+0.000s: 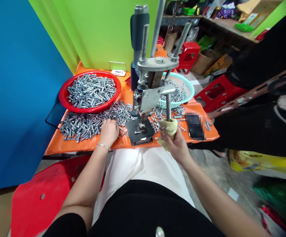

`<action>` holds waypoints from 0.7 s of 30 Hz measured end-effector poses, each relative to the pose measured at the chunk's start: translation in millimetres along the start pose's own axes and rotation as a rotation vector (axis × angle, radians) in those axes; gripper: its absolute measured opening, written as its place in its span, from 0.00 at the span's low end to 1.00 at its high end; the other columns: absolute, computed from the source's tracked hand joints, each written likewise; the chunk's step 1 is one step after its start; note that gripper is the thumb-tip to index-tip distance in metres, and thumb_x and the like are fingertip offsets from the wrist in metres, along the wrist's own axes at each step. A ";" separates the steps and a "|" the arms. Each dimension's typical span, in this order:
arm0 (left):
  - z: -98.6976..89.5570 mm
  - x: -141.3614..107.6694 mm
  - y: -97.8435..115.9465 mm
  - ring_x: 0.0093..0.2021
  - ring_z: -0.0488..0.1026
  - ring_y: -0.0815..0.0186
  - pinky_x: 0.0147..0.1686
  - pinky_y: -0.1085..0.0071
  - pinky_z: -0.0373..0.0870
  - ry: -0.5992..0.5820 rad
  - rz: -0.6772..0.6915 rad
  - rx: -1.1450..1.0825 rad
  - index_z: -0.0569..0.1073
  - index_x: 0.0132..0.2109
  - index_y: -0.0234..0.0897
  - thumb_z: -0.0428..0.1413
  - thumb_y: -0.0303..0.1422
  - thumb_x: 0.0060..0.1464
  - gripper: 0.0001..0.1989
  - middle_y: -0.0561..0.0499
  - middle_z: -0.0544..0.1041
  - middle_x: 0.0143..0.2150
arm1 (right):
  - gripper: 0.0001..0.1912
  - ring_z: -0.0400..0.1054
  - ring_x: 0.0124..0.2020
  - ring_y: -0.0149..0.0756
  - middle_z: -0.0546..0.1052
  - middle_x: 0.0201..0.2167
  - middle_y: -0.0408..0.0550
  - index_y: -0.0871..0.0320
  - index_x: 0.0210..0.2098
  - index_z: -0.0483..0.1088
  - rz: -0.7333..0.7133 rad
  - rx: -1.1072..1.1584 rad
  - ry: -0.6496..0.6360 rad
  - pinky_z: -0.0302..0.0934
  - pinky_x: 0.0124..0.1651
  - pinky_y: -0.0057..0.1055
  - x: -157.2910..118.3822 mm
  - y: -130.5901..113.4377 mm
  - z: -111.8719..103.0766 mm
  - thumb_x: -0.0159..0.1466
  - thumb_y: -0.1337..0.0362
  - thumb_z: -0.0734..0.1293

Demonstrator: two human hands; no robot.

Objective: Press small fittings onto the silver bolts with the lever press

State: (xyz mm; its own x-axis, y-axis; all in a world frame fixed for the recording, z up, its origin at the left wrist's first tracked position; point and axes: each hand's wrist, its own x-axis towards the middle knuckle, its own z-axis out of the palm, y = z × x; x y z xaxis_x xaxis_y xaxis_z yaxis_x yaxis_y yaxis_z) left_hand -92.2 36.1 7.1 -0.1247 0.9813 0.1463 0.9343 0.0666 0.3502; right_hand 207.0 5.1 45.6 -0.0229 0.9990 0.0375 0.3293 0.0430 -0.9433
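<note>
My right hand [177, 144] is wrapped round the cloth-covered handle [169, 126] of a hand lever press [153, 98]. My left hand [109, 131] rests at the near edge of a heap of small metal bolt-like pieces [80, 126]. Its fingers are curled down and partly hidden, and I cannot see what they hold. One small metal piece [138, 132] lies on the black base plate [145, 131] of the press, under its ram.
A red basin [117, 93] of metal pieces stands back left, a light-blue basket [191, 93] of them behind the press. A phone [194, 126] lies right on the orange table cover [123, 142]. Another person in black clothing [251, 128] is close on the right, near red stools.
</note>
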 end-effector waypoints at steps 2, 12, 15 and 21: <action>-2.7 -1.6 9.4 0.41 0.75 0.55 0.47 0.59 0.71 0.055 -0.011 -0.228 0.75 0.37 0.36 0.53 0.24 0.57 0.06 0.44 0.77 0.37 | 0.26 0.69 0.36 0.37 0.76 0.39 0.51 0.58 0.51 0.65 -0.005 -0.005 -0.002 0.67 0.39 0.34 -0.6 -3.3 -0.7 0.63 0.45 0.68; 15.3 4.9 57.8 0.34 0.73 0.67 0.37 0.71 0.69 -0.091 0.098 -0.820 0.77 0.44 0.37 0.59 0.20 0.49 0.15 0.54 0.77 0.34 | 0.27 0.71 0.40 0.39 0.76 0.42 0.52 0.58 0.52 0.67 0.009 -0.045 -0.002 0.67 0.43 0.34 -10.9 -23.6 -13.1 0.63 0.46 0.69; 25.8 9.3 53.5 0.32 0.71 0.67 0.36 0.70 0.67 -0.107 0.064 -0.804 0.77 0.37 0.37 0.61 0.24 0.50 0.06 0.54 0.75 0.30 | 0.27 0.72 0.41 0.40 0.77 0.42 0.52 0.59 0.53 0.67 0.029 -0.034 -0.020 0.68 0.43 0.35 -11.4 -24.3 -13.2 0.63 0.46 0.69; 18.1 0.0 56.8 0.33 0.72 0.66 0.37 0.69 0.68 -0.050 0.049 -0.936 0.81 0.37 0.38 0.63 0.36 0.54 0.07 0.51 0.79 0.33 | 0.30 0.73 0.44 0.43 0.79 0.45 0.53 0.58 0.54 0.69 0.059 -0.033 -0.017 0.69 0.46 0.38 -16.8 -33.4 -21.9 0.62 0.43 0.70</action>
State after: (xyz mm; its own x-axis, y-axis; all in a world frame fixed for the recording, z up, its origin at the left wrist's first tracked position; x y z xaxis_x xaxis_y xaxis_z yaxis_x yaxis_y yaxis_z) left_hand -33.1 43.2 10.3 -0.0580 0.9873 0.1481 0.2863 -0.1256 0.9499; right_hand 217.0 -12.9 83.6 -0.0182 0.9995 -0.0240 0.3618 -0.0158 -0.9321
